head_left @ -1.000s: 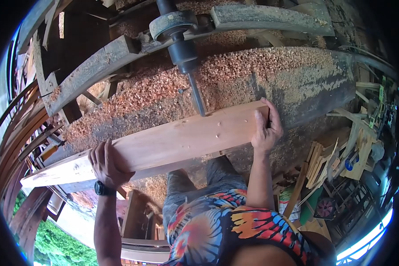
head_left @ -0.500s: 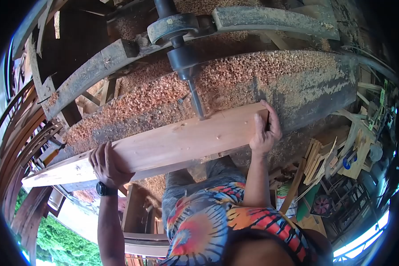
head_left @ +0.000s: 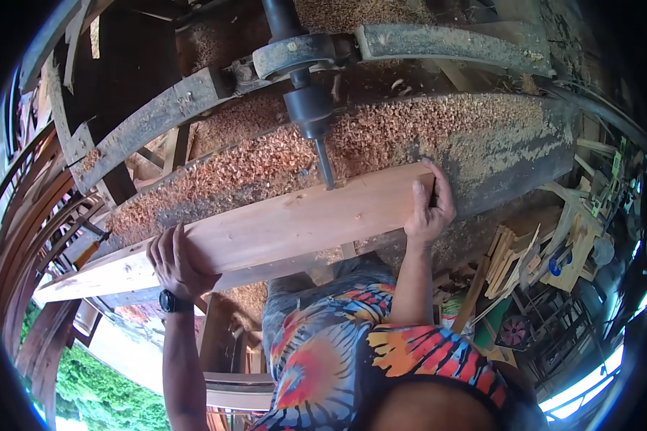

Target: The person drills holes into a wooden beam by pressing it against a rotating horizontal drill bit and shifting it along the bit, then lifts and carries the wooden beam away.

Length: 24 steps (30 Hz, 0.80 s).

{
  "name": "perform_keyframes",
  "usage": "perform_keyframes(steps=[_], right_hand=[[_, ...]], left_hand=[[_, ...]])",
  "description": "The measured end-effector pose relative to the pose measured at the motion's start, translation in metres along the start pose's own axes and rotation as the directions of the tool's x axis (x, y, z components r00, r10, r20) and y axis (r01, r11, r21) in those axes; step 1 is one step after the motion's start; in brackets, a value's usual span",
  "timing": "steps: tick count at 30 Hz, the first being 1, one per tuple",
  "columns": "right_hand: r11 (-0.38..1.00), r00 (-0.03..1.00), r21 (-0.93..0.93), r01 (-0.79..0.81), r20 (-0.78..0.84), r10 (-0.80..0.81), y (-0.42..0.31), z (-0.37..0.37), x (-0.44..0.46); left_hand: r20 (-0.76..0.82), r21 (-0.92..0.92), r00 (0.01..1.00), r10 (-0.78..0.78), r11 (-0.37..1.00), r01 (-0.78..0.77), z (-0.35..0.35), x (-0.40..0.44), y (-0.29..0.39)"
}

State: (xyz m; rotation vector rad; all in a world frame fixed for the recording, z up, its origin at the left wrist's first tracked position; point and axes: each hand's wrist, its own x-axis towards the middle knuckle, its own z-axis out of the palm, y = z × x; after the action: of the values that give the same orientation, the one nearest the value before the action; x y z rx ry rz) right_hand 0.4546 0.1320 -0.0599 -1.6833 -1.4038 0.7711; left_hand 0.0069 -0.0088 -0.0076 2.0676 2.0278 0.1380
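A long, pale wooden board (head_left: pixel 287 223) lies at a slant across the dusty machine table. My left hand (head_left: pixel 176 266), with a dark watch on its wrist, is laid over the board's left part, fingers pointing to the far edge and thumb on the near side. The fingers of my right hand (head_left: pixel 431 205) wrap round the board's right end, its thumb against the end's near part. Near the board's far edge, the tip of a drill bit (head_left: pixel 325 164) meets the wood, held in a dark chuck (head_left: pixel 309 110). Small dark marks show on the board's face.
Reddish wood shavings (head_left: pixel 410 122) cover the table (head_left: pixel 496 176) behind the board. A curved wooden beam (head_left: pixel 446 44) crosses beyond the chuck. Curved wood strips (head_left: pixel 32 194) stand at left, with an orange-handled tool (head_left: pixel 86 253). Offcuts (head_left: pixel 507 262) are piled at right.
The camera view has shifted slightly, so the chuck appears farther right and lower. Both hands keep their hold on the board, and the bit is still at its far edge.
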Motion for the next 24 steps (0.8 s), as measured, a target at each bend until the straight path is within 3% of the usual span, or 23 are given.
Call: perform_keyframes(steps=[24], right_hand=[[0.997,0.998,-0.045,0.060,-0.032,-0.062,-0.014,0.026,0.045]], left_hand=[[-0.021,-0.006,1.000,-0.015,1.000,0.015,-0.005,0.026,-0.007]])
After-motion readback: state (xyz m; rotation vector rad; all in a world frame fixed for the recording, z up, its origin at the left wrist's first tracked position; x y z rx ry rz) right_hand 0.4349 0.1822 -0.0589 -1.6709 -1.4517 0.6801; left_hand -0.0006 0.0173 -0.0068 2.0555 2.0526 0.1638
